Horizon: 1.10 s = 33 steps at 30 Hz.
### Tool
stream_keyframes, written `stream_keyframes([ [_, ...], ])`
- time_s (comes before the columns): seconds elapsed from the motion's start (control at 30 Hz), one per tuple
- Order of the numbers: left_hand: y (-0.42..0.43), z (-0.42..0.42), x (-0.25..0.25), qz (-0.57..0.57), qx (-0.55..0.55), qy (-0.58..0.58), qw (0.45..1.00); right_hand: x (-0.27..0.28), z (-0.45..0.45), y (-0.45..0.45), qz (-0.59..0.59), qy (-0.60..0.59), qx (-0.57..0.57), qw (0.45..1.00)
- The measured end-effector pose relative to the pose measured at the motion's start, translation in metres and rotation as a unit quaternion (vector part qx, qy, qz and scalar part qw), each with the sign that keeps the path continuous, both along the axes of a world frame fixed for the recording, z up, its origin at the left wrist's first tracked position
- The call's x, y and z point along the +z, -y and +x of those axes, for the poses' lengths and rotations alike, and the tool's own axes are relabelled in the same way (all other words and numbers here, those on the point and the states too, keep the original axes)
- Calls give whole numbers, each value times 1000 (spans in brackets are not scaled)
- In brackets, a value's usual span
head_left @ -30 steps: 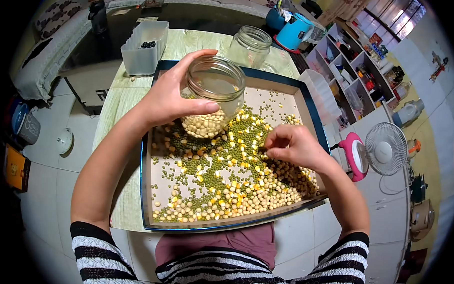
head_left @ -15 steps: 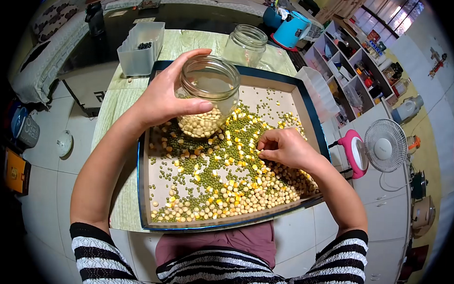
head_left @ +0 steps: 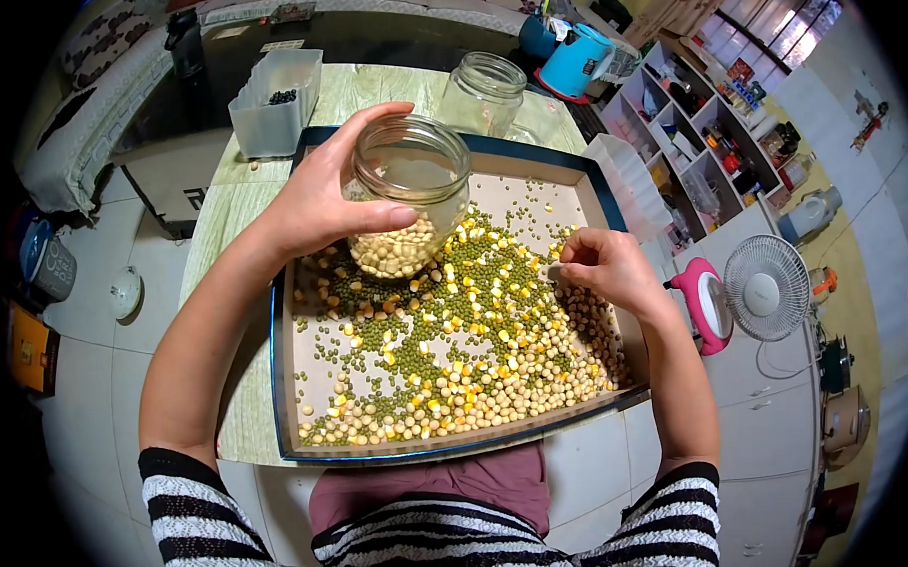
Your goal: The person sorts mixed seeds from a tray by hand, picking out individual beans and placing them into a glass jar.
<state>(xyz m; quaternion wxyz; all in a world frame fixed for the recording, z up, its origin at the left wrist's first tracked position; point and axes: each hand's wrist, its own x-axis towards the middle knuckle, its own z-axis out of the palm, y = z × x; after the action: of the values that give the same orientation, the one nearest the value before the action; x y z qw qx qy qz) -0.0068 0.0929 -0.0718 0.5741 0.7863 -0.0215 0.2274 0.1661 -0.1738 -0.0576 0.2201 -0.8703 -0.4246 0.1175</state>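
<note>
My left hand (head_left: 327,194) is wrapped round an open glass jar (head_left: 409,187), which is partly filled with pale beans (head_left: 390,251). The jar is over the left back part of a shallow blue-edged box (head_left: 283,378). Spread over the box floor are green mung beans (head_left: 422,332), yellow corn kernels (head_left: 450,383) and round tan soybeans (head_left: 530,386). My right hand (head_left: 605,269) is above the right side of the box, thumb and fingertips pinched together. Whatever lies between those fingertips is too small to make out.
Behind the box stands a second glass jar (head_left: 481,96). A clear plastic container (head_left: 265,122) with dark beans sits at the table's back left, another plastic container (head_left: 627,185) at the box's right. Farther off are a blue kettle (head_left: 579,60) and a white fan (head_left: 767,291).
My right hand has moved to the right and slightly back, away from the middle of the box. My left hand still holds the jar, which appears slightly farther left in view.
</note>
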Motion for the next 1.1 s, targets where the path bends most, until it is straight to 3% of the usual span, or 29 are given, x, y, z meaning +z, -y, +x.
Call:
stream_keyframes([
  [0.13,-1,-1,0,-6,-16,33,999,0,3,2,-69,-48,18,996],
  [0.43,-1,1,0,0,-2,0,1000,-3,-5,-1,-137,66,86,985],
  [0.53,2,-1,2,-9,0,-4,1000,5,-3,-5,-61,34,33,997],
  [0.63,0,0,0,0,4,-2,1000,27,-5,-20,144,-112,29,983],
  [0.7,0,1,0,0,-2,-2,1000,50,-13,-38,189,-34,69,979],
  [0.8,-2,0,-1,5,-15,23,1000,77,-33,-69,264,-15,135,955],
  [0.93,-3,0,-1,4,-18,29,999,73,-46,-107,255,26,206,944],
  [1.1,-1,-1,0,-12,-19,25,999,62,-50,-117,178,110,213,954],
])
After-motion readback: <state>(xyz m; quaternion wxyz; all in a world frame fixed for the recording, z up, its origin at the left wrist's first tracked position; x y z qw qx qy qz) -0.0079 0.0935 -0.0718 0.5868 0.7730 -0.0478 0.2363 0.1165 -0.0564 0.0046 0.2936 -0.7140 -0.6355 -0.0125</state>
